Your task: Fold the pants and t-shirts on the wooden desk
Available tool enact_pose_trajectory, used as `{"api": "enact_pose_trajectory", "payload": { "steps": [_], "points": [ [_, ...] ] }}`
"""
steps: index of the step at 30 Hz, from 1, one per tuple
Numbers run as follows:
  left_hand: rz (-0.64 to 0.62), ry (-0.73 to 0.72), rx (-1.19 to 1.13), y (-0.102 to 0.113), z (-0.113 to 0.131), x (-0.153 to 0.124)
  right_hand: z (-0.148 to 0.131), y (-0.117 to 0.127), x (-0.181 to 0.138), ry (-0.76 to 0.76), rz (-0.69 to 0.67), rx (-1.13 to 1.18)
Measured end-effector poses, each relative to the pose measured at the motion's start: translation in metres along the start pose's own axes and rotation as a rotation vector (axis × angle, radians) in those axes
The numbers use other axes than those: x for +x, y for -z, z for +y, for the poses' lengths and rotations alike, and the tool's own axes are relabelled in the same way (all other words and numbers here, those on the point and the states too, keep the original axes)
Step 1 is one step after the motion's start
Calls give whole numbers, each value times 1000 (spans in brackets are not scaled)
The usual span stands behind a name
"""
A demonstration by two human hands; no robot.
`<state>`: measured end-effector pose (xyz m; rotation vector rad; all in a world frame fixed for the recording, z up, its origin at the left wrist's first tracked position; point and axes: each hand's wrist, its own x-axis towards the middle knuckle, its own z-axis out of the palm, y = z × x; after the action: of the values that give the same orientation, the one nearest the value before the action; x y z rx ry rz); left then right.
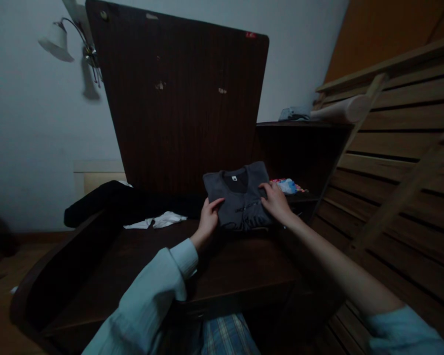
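Note:
A dark grey folded shirt (pixel 240 199) is held up over the dark wooden desk (pixel 240 261), its neckline away from me. A small white label shows inside the collar, and dark lettering runs across its front. My left hand (pixel 208 217) grips the shirt's left edge, thumb on top and the other fingers mostly behind. At the right edge, my right hand (pixel 276 199) pinches the cloth in the same way. The underside of the shirt is hidden.
On the desk's left lie black clothing (pixel 99 199) and a crumpled white cloth (pixel 163 220). A colourful cloth (pixel 288 186) sits in the open shelf at right. Behind stands a tall dark board (pixel 185 98). Wooden slats (pixel 399 143) lean along the right side.

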<state>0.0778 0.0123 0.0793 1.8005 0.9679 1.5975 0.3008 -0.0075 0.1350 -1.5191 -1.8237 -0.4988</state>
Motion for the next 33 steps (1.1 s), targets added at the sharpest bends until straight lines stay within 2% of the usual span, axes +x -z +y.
{"api": "enact_pose_trajectory", "payload": {
  "steps": [3, 6, 9, 11, 13, 15, 16, 18, 23, 26, 30, 33],
  "points": [
    [-50, -12, 57, -35, -17, 23, 17, -11, 14, -5, -17, -167],
    [-143, 28, 307, -51, -28, 35, 30, -29, 19, -5, -104, -273],
    [-161, 106, 524, -53, -31, 31, 40, -52, 16, -6, -214, -311],
    [-148, 63, 630, -51, -33, 22, 45, -68, 12, -13, -291, -295],
    [-262, -69, 726, -48, -37, 9, 47, -86, 5, -37, -379, -246],
    [-451, -195, 753, -44, -44, -3, 47, -101, -2, -97, -475, -176],
    [-528, -230, 751, -43, -49, -8, 47, -108, -5, -141, -518, -140],
    [-598, -259, 751, -41, -58, -14, 47, -117, -8, -255, -581, -79],
    [-578, -238, 721, -41, -68, -18, 54, -122, 1, -559, -696, -44],
    [-577, -212, 686, -43, -67, -18, 58, -121, 10, -674, -714, -94],
    [-603, -188, 664, -42, -65, -16, 48, -120, 12, -738, -668, -165],
    [-664, -181, 642, -33, -62, -11, 33, -118, 5, -681, -585, -200]
  ]
}}
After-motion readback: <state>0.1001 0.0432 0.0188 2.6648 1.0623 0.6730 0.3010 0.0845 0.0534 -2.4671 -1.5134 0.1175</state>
